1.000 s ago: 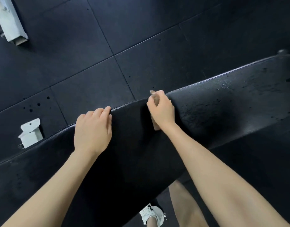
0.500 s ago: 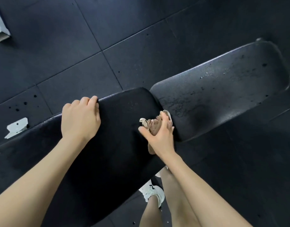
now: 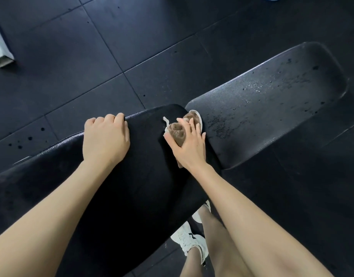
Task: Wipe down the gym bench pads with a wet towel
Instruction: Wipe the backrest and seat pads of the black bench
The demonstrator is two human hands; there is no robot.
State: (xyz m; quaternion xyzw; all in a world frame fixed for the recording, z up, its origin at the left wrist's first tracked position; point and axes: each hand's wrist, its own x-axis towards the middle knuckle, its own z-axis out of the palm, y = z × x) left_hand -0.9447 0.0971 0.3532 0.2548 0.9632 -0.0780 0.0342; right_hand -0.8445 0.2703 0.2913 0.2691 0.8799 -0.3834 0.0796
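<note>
Brown towel [image 3: 178,132] is held bunched by the right hand [image 3: 190,148] at the seam; the far pad [image 3: 272,108] extends rightward. The near pad [image 3: 132,186] is gripped at its edge by the left hand [image 3: 105,140].

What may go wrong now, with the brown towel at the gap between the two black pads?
The crumpled brown towel is bunched in the right hand, so it may skip strips of padding.
The shorter black seat pad shows specks that look wet; if left, it may stay slippery.
The left hand grips the long black back pad at its edge; it might slip.
</note>
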